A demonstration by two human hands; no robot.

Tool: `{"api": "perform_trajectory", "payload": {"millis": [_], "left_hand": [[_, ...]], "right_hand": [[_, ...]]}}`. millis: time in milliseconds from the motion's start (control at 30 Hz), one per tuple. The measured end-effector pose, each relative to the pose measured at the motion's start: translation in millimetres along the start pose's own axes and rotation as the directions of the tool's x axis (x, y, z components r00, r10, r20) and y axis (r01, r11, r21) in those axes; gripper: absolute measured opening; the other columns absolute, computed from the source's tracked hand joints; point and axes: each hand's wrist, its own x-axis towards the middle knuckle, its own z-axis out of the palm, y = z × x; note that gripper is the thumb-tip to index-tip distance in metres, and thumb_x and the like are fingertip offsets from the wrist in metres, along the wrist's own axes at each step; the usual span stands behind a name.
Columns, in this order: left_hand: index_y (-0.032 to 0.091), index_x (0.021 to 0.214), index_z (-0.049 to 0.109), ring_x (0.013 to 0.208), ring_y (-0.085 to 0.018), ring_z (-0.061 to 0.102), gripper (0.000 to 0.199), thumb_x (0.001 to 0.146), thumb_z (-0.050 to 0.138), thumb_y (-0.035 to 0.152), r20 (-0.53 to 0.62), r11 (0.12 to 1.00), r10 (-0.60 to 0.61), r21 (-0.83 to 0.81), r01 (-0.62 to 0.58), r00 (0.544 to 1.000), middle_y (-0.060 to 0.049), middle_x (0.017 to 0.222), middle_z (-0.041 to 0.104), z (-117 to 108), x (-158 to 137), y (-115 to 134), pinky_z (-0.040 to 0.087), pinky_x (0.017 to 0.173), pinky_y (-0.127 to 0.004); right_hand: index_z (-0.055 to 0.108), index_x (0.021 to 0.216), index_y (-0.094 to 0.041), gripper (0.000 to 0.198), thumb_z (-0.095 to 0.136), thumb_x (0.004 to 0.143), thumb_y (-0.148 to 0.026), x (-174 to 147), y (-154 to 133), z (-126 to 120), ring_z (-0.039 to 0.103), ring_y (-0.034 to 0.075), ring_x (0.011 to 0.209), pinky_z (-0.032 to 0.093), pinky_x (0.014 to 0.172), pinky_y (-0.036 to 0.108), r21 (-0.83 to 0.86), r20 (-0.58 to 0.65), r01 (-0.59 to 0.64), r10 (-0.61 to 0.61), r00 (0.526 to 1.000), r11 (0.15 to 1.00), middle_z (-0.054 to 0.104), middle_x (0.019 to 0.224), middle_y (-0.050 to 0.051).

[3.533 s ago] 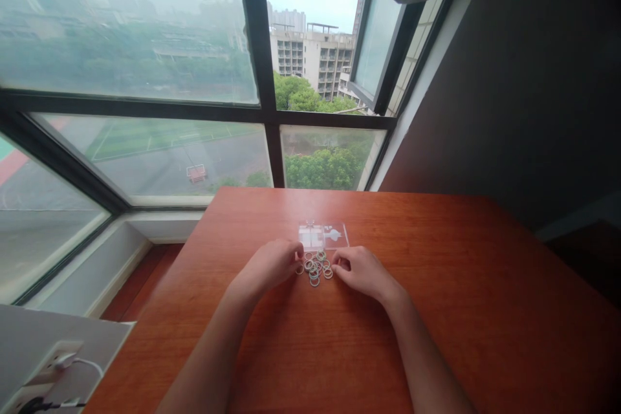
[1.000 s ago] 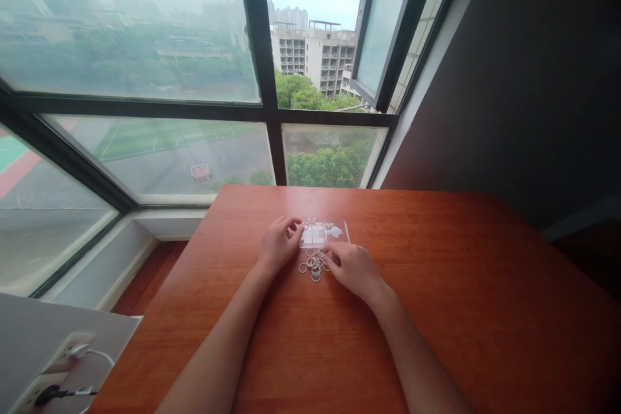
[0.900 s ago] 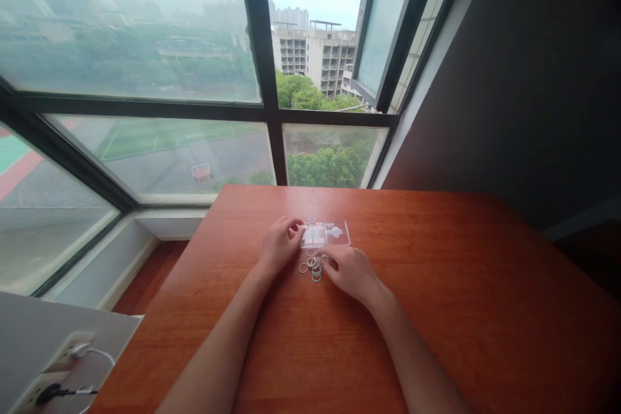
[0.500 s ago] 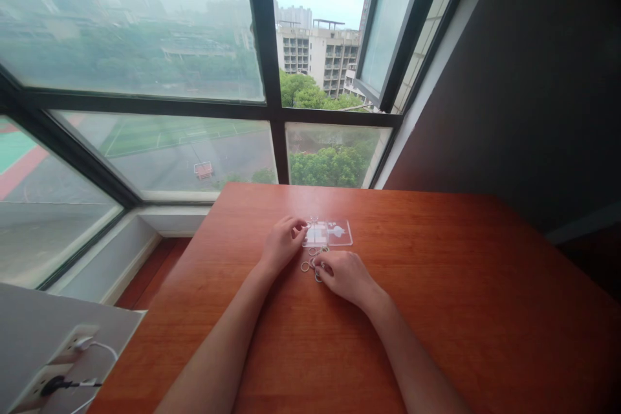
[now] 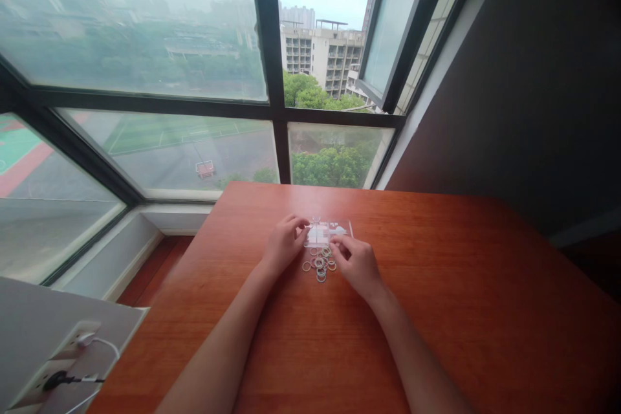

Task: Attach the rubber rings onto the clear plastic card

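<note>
A small clear plastic box (image 5: 317, 236) lies on the wooden table, with a clear flat part like an opened lid (image 5: 345, 228) to its right. My left hand (image 5: 285, 244) is curled at the box's left side, thumb and fingers gripping that edge. Just in front of the box, several pale thin rings (image 5: 320, 264) lie in a loose, overlapping pile. My right hand (image 5: 356, 264) hovers at the box's front right corner, right of the pile. Its thumb and fingertips are pinched together; whatever is between them is too small to make out.
The reddish-brown table (image 5: 460, 284) stretches far to the right and toward me. Behind it is a large window with dark frames (image 5: 281, 142). A wall outlet with plugs (image 5: 58, 378) is at the lower left, beside the table edge.
My right hand has risen from the ring pile and moved right and slightly away from me, to the box's front corner, uncovering more rings. My left hand stays at the box.
</note>
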Motion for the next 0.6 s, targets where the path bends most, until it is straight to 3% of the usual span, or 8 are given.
{"api": "perform_trajectory", "payload": {"millis": [133, 333, 467, 600], "left_hand": [[0.019, 0.088, 0.068, 0.061, -0.01, 0.053, 0.015, 0.089, 0.055, 0.026, -0.006, 0.993, 0.039, -0.114, -0.04, 0.999, -0.001, 0.081, 0.064, -5, 0, 18, 0.042, 0.061, -0.022], [0.016, 0.087, 0.067, 0.057, -0.008, 0.051, 0.019, 0.088, 0.056, 0.032, 0.167, 0.934, 0.055, -0.358, 0.009, 0.984, 0.0, 0.073, 0.064, -7, -2, 45, 0.04, 0.053, -0.019], [0.015, 0.081, 0.067, 0.056, -0.007, 0.049, 0.013, 0.085, 0.059, 0.026, 0.201, 0.931, 0.084, -0.364, -0.005, 0.976, 0.0, 0.072, 0.064, -3, -4, 50, 0.04, 0.052, -0.018], [0.016, 0.078, 0.065, 0.059, -0.008, 0.05, 0.008, 0.084, 0.059, 0.019, 0.135, 0.959, 0.075, -0.28, -0.035, 0.988, 0.001, 0.07, 0.062, 0, -4, 43, 0.04, 0.056, -0.02]], "right_hand": [[0.07, 0.086, -0.018, 0.025, 0.051, 0.09, -0.034, 2, -2, -4, 0.051, 0.011, 0.053, 0.037, 0.056, 0.021, 0.102, -0.121, -0.029, 0.041, 0.992, 0.994, 0.058, 0.059, -0.002], [0.07, 0.085, -0.018, 0.024, 0.052, 0.089, -0.033, 2, -3, -4, 0.053, 0.012, 0.054, 0.039, 0.057, 0.021, 0.107, -0.128, -0.038, 0.052, 0.99, 0.994, 0.062, 0.061, -0.001], [0.07, 0.086, -0.018, 0.022, 0.053, 0.089, -0.032, 1, -2, -3, 0.055, 0.012, 0.056, 0.04, 0.059, 0.022, 0.112, -0.124, -0.032, 0.046, 0.991, 0.993, 0.063, 0.063, 0.0], [0.069, 0.086, -0.018, 0.022, 0.053, 0.089, -0.032, 0, -1, -2, 0.054, 0.012, 0.056, 0.039, 0.059, 0.022, 0.098, -0.122, -0.018, 0.03, 0.992, 0.995, 0.063, 0.063, -0.001]]}}
